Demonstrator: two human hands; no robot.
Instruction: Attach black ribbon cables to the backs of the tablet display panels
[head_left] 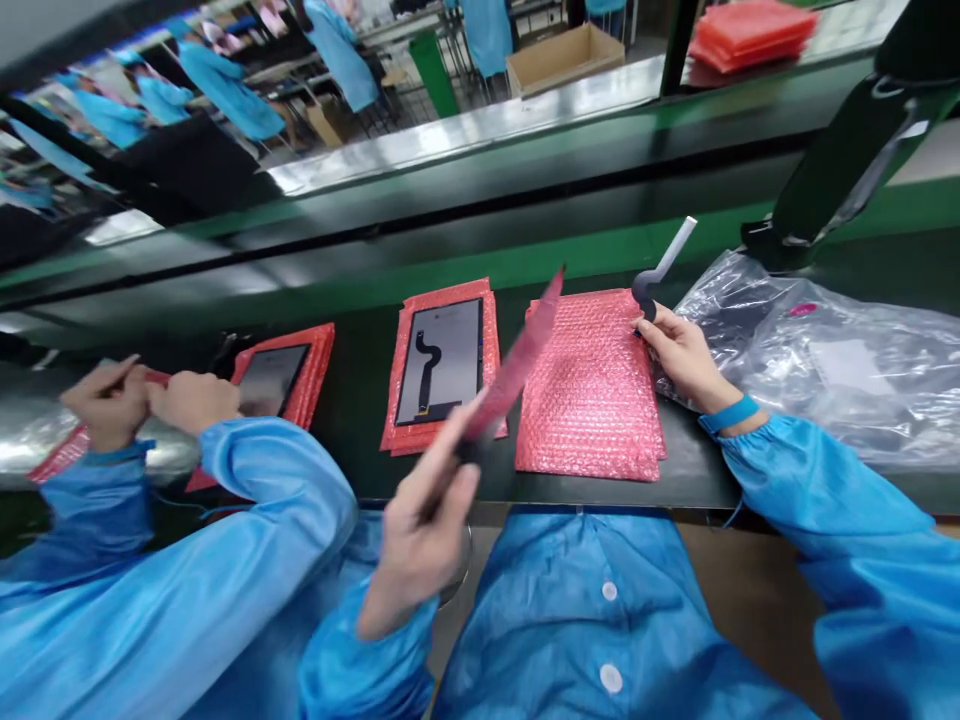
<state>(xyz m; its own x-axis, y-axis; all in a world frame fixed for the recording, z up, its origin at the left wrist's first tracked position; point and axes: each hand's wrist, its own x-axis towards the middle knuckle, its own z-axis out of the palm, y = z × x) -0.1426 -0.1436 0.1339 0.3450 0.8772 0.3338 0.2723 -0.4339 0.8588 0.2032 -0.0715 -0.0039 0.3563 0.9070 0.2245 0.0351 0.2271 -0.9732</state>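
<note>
- Left hand, lower centre: fingers closed on a blurred, tilted panel at mid-frame.
- Right hand, right of centre: pinching a cable near the upper-right corner of a pouch.

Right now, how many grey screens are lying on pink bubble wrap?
2: the middle-bench screen, and the left screen near a co-worker's hands. More may be hidden.

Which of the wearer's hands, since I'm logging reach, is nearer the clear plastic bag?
Right. The right hand is at the left edge of the clear plastic bag, contact unclear; the left hand is farther, well to the bag's left.
</note>
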